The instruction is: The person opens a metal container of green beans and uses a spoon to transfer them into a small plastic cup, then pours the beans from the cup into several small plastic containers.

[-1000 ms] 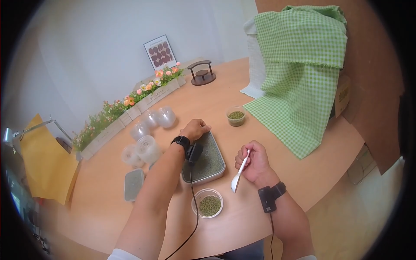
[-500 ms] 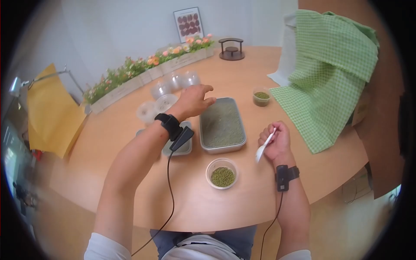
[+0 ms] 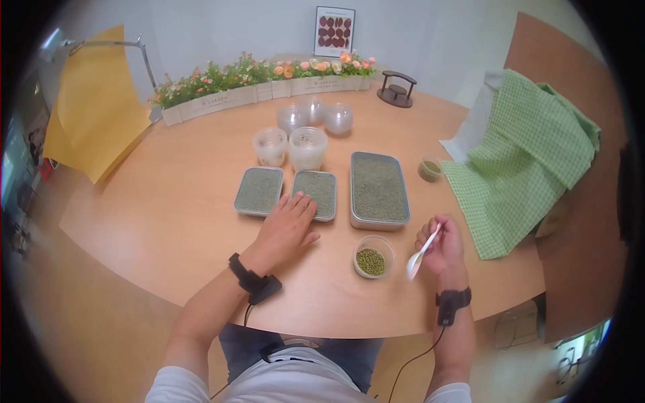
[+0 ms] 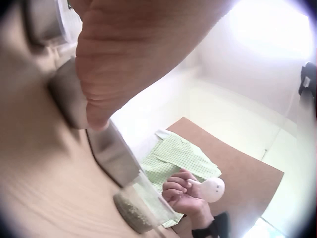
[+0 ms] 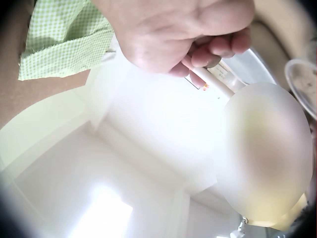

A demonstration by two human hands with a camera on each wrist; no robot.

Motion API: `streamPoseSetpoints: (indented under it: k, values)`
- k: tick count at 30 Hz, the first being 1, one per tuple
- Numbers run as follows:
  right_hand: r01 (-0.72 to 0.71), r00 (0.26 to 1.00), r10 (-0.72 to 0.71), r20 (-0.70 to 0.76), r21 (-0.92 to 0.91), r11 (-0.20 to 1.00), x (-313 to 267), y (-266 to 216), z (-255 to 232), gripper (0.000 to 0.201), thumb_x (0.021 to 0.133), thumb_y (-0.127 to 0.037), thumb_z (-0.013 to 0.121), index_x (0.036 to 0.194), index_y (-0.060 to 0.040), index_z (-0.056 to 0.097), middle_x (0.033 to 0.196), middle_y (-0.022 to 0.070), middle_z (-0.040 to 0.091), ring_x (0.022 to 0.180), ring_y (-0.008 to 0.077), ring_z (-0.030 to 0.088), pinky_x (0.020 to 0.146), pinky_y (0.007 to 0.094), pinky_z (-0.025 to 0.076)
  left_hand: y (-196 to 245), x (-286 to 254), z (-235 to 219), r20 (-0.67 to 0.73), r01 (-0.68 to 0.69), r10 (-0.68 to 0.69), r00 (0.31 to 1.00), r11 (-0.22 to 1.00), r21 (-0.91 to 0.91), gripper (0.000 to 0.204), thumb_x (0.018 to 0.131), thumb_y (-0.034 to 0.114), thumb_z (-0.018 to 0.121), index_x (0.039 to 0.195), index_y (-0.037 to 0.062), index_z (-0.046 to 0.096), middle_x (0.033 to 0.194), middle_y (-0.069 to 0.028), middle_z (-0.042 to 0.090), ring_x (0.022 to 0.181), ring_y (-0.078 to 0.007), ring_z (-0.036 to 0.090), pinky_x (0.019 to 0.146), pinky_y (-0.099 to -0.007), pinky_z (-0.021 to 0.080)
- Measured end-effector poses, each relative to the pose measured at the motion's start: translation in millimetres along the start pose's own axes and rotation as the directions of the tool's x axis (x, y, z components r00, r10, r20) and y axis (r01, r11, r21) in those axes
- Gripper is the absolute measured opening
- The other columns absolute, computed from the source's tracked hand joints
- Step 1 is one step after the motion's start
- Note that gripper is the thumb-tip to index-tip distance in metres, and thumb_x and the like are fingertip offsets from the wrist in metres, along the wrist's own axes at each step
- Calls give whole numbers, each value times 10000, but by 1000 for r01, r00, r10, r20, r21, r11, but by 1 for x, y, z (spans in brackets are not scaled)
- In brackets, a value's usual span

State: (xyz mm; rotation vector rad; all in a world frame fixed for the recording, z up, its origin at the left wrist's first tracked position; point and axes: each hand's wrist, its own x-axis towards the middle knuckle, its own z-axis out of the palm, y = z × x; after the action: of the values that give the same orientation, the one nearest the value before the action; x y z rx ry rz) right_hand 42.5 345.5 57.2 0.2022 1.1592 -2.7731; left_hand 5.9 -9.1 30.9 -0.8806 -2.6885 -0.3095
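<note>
My left hand (image 3: pixel 285 232) lies with fingers extended over the near edge of a small metal tray (image 3: pixel 325 218) filled with grey-green grainy material. Just left of it sits a matching small tray (image 3: pixel 252 213). A larger, deeper tray (image 3: pixel 380 224) of similar material stands to the right. My right hand (image 3: pixel 450 250) grips the handle of a white spoon (image 3: pixel 414 265), bowl pointing down, above the table. In the right wrist view the spoon (image 5: pixel 265 153) looms large and blurred. Between the hands stands a clear plastic cup (image 3: pixel 391 250) with green beans (image 3: pixel 370 262) in it.
Another cup (image 3: pixel 430 169) with green contents stands by a green checked cloth (image 3: pixel 517 174) at right. Behind the small trays are stacked plastic cups (image 3: pixel 308 151) and clear round containers (image 3: pixel 338 119). Flower boxes (image 3: pixel 228 101), a dark wooden stand (image 3: pixel 395 97) and a framed picture (image 3: pixel 334 32) line the back.
The left hand has moved from the large tray leftward and back to the small tray, its fingers now extended. The right hand still holds the spoon. The head view has shifted.
</note>
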Motion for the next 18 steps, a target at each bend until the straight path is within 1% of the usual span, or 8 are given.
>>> streamPoseSetpoints:
  k: [2, 7, 10, 11, 12, 15, 16, 18]
  values:
    - [-42, 999, 42, -19, -18, 999, -11, 23, 6, 401, 985, -256, 476, 611, -111, 491, 487, -16, 354, 452, 129, 335, 445, 279, 320, 2, -1, 10, -51, 24, -26, 998, 999, -27, 620, 911, 323, 699, 1389, -16, 497, 1451, -229, 499, 1401, -392, 421, 1177, -478, 317]
    - [-94, 990, 104, -92, 108, 990, -15, 66, 6, 409, 979, -262, 477, 600, -108, 489, 480, -11, 354, 447, 134, 355, 441, 283, 345, 11, 4, 7, -133, 44, -53, 990, 996, -75, 596, 897, 296, 708, 1374, -6, 516, 1434, -215, 511, 1339, -366, 468, 1138, -472, 358]
    - [-117, 991, 122, -54, 78, 990, -10, 77, 9, 416, 982, -266, 482, 599, -106, 500, 481, -11, 360, 447, 129, 370, 440, 271, 356, 7, 6, 16, -167, 29, -31, 986, 1000, -12, 587, 893, 294, 709, 1372, 7, 528, 1425, -210, 519, 1299, -355, 491, 1112, -469, 377]
    - [-127, 991, 129, -32, 68, 990, -9, 80, 12, 418, 984, -266, 483, 599, -105, 503, 481, -11, 363, 447, 127, 372, 440, 266, 358, 7, 6, 21, -193, 25, -21, 981, 1000, 15, 560, 894, 287, 705, 1355, 12, 546, 1406, -201, 536, 1288, -350, 499, 1098, -465, 386]
    - [-135, 987, 136, -89, 18, 991, -7, 81, 17, 425, 967, -284, 474, 576, -117, 471, 479, -12, 315, 455, 136, 309, 447, 295, 287, 6, 7, 24, -221, 22, -12, 975, 999, 40, 533, 895, 281, 701, 1339, 18, 565, 1387, -192, 553, 1276, -344, 506, 1084, -460, 396]
    - [-158, 977, 144, -159, -83, 984, -7, 79, 33, 427, 971, -291, 481, 577, -126, 471, 471, -24, 306, 448, 127, 318, 438, 297, 278, 1, 10, 28, -254, 19, -21, 967, 1000, -7, 470, 891, 277, 701, 1274, 19, 614, 1342, -171, 590, 1261, -330, 518, 1069, -447, 407]
    - [-130, 988, 121, -100, -94, 987, -5, 74, 33, 421, 975, -292, 486, 584, -135, 476, 476, -33, 321, 440, 118, 329, 432, 291, 277, 0, 10, 28, -260, 23, -25, 965, 1000, -9, 470, 891, 277, 701, 1274, 19, 614, 1342, -171, 590, 1261, -330, 518, 1069, -447, 407]
    - [-101, 992, 94, -78, -86, 991, 1, 57, 38, 415, 975, -290, 489, 589, -137, 479, 482, -35, 334, 438, 118, 332, 429, 285, 276, 1, 10, 29, -284, 27, -34, 958, 999, -28, 426, 879, 288, 710, 1208, 23, 653, 1300, -149, 616, 1242, -313, 532, 1048, -432, 420]
